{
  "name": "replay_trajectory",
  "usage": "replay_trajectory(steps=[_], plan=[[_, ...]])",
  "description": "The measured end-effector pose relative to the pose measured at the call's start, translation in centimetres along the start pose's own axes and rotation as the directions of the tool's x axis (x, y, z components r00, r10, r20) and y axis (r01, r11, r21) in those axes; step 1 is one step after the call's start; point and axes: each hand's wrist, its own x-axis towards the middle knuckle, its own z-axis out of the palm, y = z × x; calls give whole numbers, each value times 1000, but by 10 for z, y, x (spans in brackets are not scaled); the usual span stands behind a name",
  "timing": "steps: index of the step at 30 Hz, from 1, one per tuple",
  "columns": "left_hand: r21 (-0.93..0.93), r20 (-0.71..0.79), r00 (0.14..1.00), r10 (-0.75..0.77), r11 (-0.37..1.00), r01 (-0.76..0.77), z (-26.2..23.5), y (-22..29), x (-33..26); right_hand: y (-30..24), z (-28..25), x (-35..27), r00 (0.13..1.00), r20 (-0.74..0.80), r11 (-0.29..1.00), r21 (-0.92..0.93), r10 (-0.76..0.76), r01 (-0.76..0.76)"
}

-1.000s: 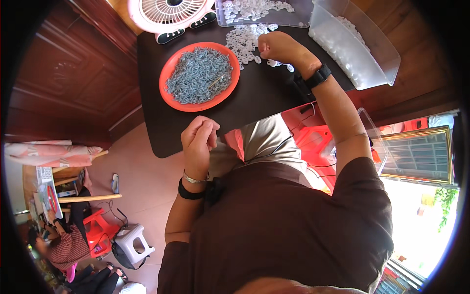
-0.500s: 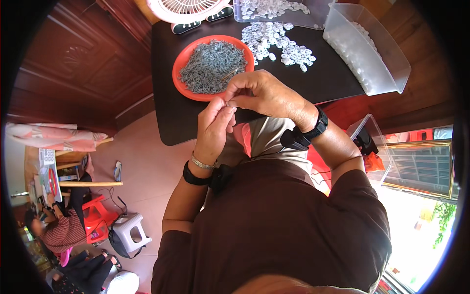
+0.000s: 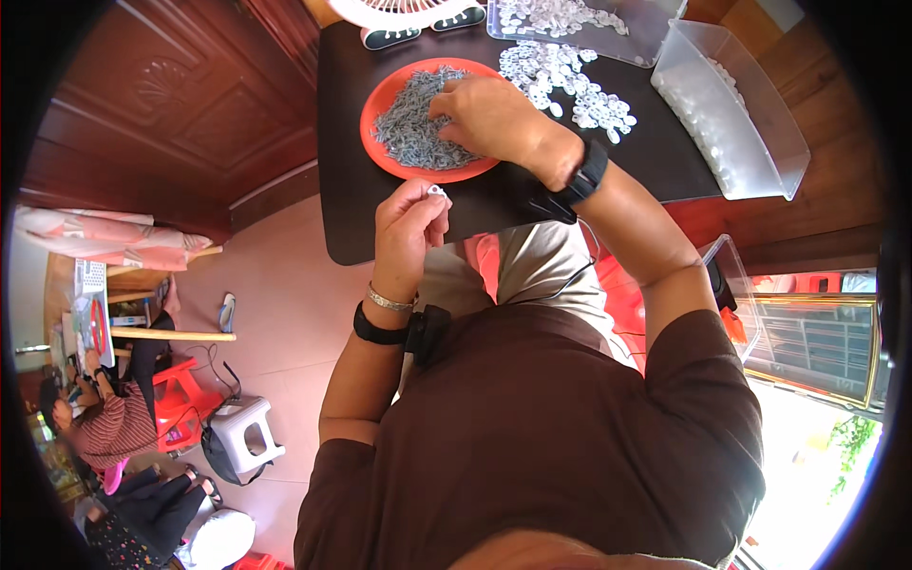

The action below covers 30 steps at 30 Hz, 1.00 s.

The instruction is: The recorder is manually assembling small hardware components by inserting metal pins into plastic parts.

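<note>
My left hand point(image 3: 407, 226) pinches a small white oval plastic piece point(image 3: 436, 191) between thumb and fingertips, just in front of the red plate point(image 3: 369, 112). A heap of thin grey screw-like pieces point(image 3: 408, 133) covers most of that plate. Over the heap's right side is my right hand point(image 3: 484, 116), its fingers bent down and its thumb and forefinger apart, with the tips at the grey pieces. I see nothing held in it, though the palm is hidden. Loose white oval pieces with holes point(image 3: 600, 108) lie on the dark table point(image 3: 342, 204) to the right of the plate.
Behind the loose pieces stands a clear tray point(image 3: 627, 49) of more white ones. A translucent bin point(image 3: 760, 157) sits at the table's right end, a white fan point(image 3: 404, 11) at the back. Far left, another person point(image 3: 119, 423) sits near stools point(image 3: 245, 432).
My hands have come apart. The right one has moved forward and left from the left hand onto the grey heap; the left still pinches, its white piece now in sight. The whole view has shifted slightly.
</note>
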Motion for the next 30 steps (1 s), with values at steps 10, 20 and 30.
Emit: replay_trajectory(steps=[10,20,30], plan=[[-64,-18,1000,1,998,-3,-1,-2,1,9,19,11,1000,8,1000,18,-16,16],[-30,-70,998,-1,1000,-1,-1,-3,0,7,18,13,999,29,999,-32,25,-24],[-37,-84,996,5,999,-8,-2,-5,2,19,14,13,990,-133,990,136,50,-32]])
